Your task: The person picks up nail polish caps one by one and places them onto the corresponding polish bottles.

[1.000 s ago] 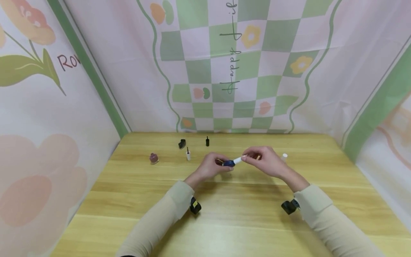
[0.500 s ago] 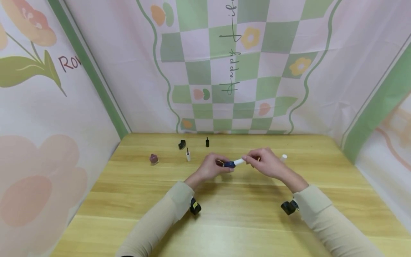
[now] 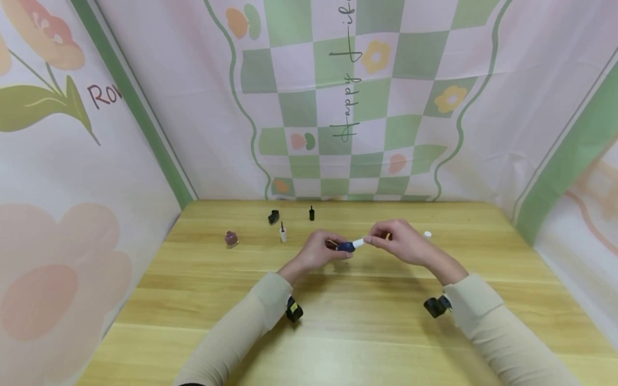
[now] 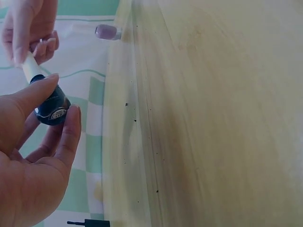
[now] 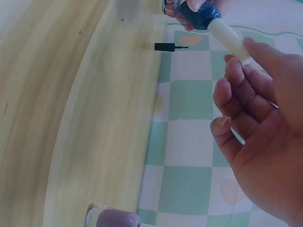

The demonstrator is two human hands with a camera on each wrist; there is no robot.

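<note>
In the head view my left hand (image 3: 318, 250) holds a dark blue nail polish bottle (image 3: 345, 246), tilted with its neck toward the right. The left wrist view shows thumb and fingers round the bottle (image 4: 53, 106). Fitted on its neck is a long white cap (image 3: 358, 243). My right hand (image 3: 401, 241) pinches the far end of that cap between thumb and forefinger. In the right wrist view the cap (image 5: 228, 40) spans from the bottle to the fingertips, and the other fingers are loosely bent. Both hands are above the wooden table (image 3: 367, 332).
On the left stands a mauve polish bottle (image 3: 232, 239) without a cap. Near it are a white brush cap (image 3: 282, 234), a black bottle (image 3: 273, 216) and a black brush cap (image 3: 311, 214), brushes upward. A white-capped polish bottle (image 3: 427, 235) is partly hidden behind my right hand.
My right hand has shifted and turned slightly at the white cap, hiding more of the white-capped bottle behind it. My left hand and the blue bottle have stayed almost still.
</note>
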